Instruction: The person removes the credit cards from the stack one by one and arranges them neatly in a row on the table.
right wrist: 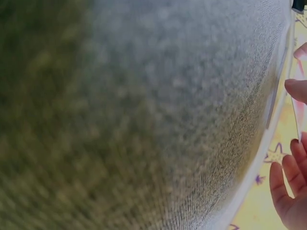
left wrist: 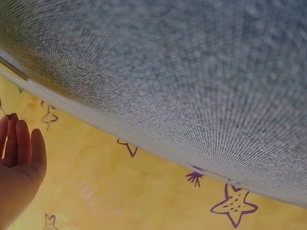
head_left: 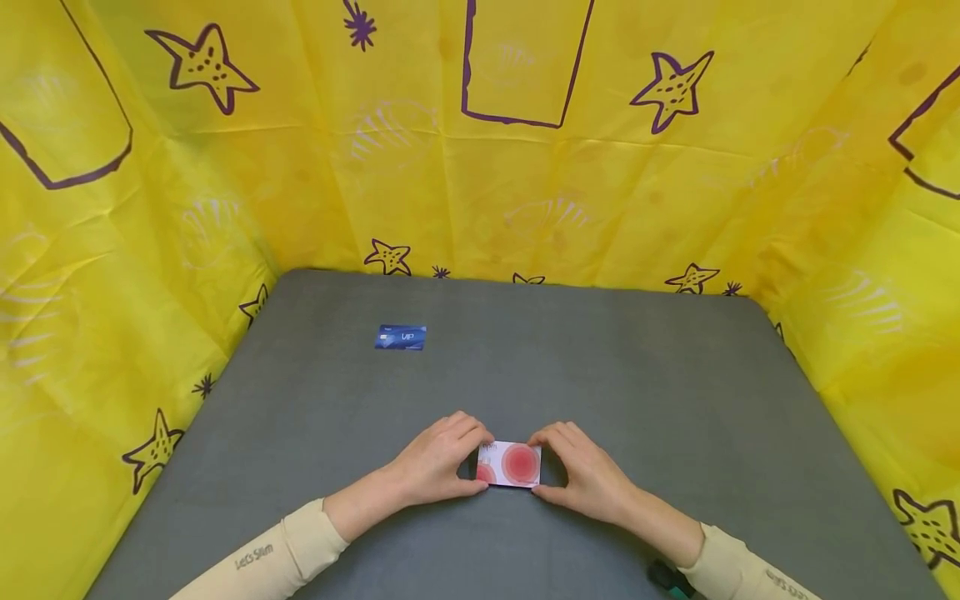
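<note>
I saw the red card (head_left: 510, 464) lying near the mat's (head_left: 637, 375) front edge, pinched at its short ends by the left hand (head_left: 438, 461) and right hand (head_left: 585, 471). A blue card (head_left: 401, 337) lay well apart, far left, bare mat between.

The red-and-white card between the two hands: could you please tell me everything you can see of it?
The red-and-white card is a small, thin rectangle, white with soft red concentric circles and a little unreadable print at its top left; it looks like plastic. It lies long side across on the grey table, near the front edge. The left hand pinches its left end and the right hand its right end, fingers curled over the short edges. Whether it is lifted off the surface cannot be told.
</note>
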Motion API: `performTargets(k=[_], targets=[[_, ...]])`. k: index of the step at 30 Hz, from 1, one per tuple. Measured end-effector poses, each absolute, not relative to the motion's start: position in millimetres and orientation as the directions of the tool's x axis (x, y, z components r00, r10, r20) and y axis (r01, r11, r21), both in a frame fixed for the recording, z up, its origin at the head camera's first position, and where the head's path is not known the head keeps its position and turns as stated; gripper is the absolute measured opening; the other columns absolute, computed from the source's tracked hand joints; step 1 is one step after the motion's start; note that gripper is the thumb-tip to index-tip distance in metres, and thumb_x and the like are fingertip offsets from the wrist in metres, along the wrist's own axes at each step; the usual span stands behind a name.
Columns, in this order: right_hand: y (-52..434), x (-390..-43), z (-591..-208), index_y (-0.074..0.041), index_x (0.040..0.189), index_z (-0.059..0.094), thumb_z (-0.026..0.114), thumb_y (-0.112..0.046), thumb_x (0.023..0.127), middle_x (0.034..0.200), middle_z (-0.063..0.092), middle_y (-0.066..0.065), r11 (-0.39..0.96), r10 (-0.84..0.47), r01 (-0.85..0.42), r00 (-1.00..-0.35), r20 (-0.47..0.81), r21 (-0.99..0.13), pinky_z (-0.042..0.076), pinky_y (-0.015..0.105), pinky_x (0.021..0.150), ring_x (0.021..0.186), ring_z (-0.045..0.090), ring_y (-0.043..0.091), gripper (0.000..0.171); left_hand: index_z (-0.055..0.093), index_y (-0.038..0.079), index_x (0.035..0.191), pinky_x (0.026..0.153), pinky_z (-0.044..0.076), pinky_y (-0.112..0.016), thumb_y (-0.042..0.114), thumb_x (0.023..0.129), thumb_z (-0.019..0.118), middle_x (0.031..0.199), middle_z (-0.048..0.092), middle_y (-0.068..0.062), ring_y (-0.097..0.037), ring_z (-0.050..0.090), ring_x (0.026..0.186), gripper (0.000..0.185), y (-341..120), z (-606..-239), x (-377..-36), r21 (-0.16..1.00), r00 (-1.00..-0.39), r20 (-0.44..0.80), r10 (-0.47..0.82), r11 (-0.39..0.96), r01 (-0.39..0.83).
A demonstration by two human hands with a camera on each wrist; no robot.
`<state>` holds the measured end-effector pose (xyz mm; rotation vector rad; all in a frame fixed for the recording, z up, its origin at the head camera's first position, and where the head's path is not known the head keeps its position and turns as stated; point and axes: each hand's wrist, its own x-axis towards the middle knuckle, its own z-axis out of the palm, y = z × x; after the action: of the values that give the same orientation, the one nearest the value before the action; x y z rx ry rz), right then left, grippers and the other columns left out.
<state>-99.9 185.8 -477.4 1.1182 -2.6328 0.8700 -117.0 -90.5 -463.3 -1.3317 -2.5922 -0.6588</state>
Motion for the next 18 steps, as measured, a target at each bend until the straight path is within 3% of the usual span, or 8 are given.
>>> performTargets(k=[9, 18], targets=[[183, -105, -476, -0.014, 0.113, 0.060, 0.089, -0.031, 0.067, 0.110, 0.057, -0.009, 0.571, -0.625, -0.747, -0.664, 0.410, -0.339, 0.047, 0.029, 0.083, 0.098, 0.051, 0.009, 0.057, 0.063, 0.011, 0.110, 0.085, 0.046, -0.029, 0.033, 0.073, 0.083, 0.106, 0.059, 0.002, -0.013, 0.053, 0.100, 0.047, -92, -463, -120, 0.216, -0.538, 0.406, 0.739, 0.494, 0.842], [181, -111, -472, -0.015, 0.113, 0.060, 0.088, -0.033, 0.068, 0.110, 0.058, -0.009, 0.576, -0.633, -0.756, -0.653, 0.416, -0.309, 0.046, 0.028, 0.084, 0.099, 0.051, 0.009, 0.056, 0.063, 0.009, 0.109, 0.083, 0.047, -0.030, 0.033, 0.073, 0.083, 0.105, 0.060, 0.001, -0.015, 0.054, 0.098, 0.048, -95, -460, -124, 0.182, -0.512, 0.438, 0.739, 0.485, 0.855]])
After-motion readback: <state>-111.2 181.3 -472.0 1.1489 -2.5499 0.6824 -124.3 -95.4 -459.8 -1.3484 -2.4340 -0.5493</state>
